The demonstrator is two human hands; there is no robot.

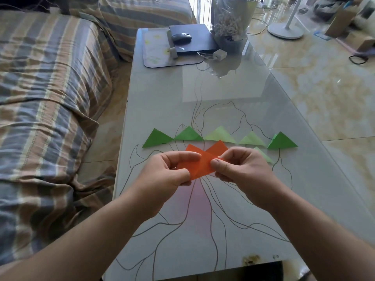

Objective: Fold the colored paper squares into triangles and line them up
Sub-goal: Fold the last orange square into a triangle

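Note:
I hold an orange paper square [199, 162] partly folded above the glass table [233, 110]. My left hand [168, 173] pinches its left side between thumb and fingers. My right hand [241, 169] pinches its right corner. Beyond my hands, several green folded triangles lie in a row: a dark green triangle [156, 138] at the left end, another dark green one [281, 141] at the right end, lighter ones between. A pale green paper [263, 155] peeks out behind my right hand.
At the table's far end sit a mouse pad [156, 51], a black box [194, 40] with a computer mouse [182, 37] on it, a white charger [219, 54] and a wrapped bouquet [230, 23]. A striped sofa [44, 94] runs along the left.

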